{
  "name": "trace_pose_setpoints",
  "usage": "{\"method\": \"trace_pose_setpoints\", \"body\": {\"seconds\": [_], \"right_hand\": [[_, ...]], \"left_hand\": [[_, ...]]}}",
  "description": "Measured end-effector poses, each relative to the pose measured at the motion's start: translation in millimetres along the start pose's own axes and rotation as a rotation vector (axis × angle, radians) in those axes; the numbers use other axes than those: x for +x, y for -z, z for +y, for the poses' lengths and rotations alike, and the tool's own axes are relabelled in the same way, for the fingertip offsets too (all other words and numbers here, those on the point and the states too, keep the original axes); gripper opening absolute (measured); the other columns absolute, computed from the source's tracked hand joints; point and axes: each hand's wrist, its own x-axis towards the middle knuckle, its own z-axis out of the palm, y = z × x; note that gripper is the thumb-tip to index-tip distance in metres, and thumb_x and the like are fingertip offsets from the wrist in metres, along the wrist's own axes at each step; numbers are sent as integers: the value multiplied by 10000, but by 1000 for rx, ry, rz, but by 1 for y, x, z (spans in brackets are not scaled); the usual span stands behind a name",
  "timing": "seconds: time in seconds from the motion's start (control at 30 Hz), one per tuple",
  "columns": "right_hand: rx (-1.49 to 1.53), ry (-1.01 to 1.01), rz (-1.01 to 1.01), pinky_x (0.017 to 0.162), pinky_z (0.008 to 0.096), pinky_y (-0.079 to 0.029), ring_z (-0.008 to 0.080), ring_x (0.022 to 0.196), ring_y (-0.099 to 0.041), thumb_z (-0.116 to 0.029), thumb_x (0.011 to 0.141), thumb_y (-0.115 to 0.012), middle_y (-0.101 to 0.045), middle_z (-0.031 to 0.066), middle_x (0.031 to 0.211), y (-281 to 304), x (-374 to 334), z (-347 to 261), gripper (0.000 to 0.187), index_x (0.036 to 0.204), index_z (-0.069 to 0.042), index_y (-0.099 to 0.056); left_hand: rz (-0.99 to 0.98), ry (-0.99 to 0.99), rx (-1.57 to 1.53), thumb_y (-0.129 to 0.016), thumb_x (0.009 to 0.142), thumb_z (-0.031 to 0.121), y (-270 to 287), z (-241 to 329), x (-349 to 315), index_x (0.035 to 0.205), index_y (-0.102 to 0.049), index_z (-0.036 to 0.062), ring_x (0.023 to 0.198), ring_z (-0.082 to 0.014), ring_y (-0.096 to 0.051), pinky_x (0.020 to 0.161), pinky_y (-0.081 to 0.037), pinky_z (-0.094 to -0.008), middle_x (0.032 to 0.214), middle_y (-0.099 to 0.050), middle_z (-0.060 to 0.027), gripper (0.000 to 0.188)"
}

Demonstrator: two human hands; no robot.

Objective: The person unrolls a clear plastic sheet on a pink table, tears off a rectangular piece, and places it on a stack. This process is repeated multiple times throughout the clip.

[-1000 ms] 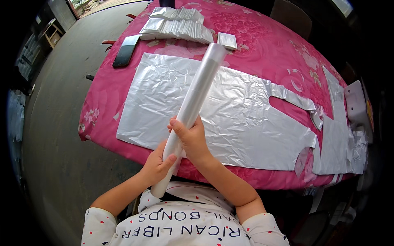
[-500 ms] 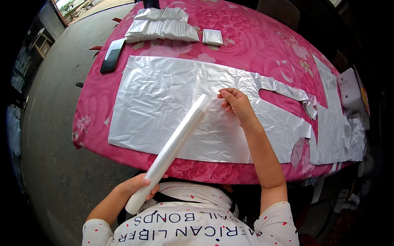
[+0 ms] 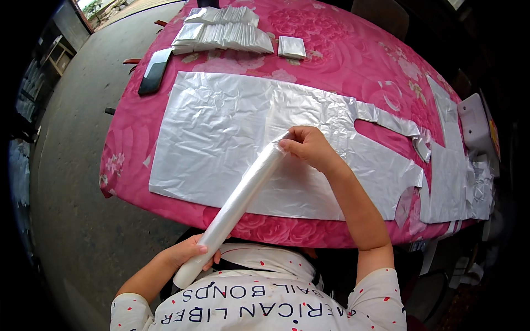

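A long roll of clear plastic film (image 3: 237, 207) slants from my lap up over the table's near edge. My left hand (image 3: 194, 252) is wrapped round its lower part, thumb on top. At its upper end my right hand (image 3: 306, 148) pinches the film, thumb and fingers closed on it. Beneath the roll, a large silvery-white plastic apron or bag (image 3: 204, 132) lies flat and creased, with cut-out strap-like parts (image 3: 395, 124) toward the right.
Folded plastic packets (image 3: 226, 36) stand in rows at the far left, with a small separate stack (image 3: 291, 47) beside them. A phone (image 3: 155, 71) lies near the left edge. More plastic sheets (image 3: 447, 182) and a white box-like object (image 3: 476, 122) are at the right, on the pink flowered tablecloth (image 3: 130, 149).
My right hand has closed from loosely bent fingers just off the roll's upper end into a pinch on it. My left hand keeps its grip.
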Motion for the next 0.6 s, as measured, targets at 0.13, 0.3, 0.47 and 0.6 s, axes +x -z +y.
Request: {"method": "trace_pose_setpoints", "body": {"seconds": [0.13,0.3,0.47,0.6], "right_hand": [[-6,76,216,535,207,-398,45,597,-487,-150,807,-630,-568,-15,674,17,-2,17,147,811,-4,-619],[-411,222,626,541,260,-404,101,565,-494,-125,813,-599,-568,56,647,91,-14,38,163,810,38,-590],[-572,163,878,564,287,-440,122,577,-526,-134,841,-570,-576,70,687,151,-41,56,178,831,44,-572],[-404,261,841,561,275,-435,102,583,-515,-132,842,-579,-573,42,668,141,-38,52,165,841,33,-577]], "left_hand": [[12,36,8,-718,691,445,4,-2,-3,1305,-345,29,591,-133,-549,568,-454,-249,842,-581,-99,831],[-13,194,21,-742,703,340,21,-12,-20,1266,-392,25,723,-138,-578,662,-474,-260,902,-600,-110,735],[-36,279,308,-707,758,182,35,2,-35,1240,-429,2,931,-159,-578,830,-456,-294,1002,-606,-105,584],[-65,272,603,-721,752,180,23,47,-29,1209,-473,-7,967,-156,-562,870,-436,-315,1063,-591,-80,553]]}}
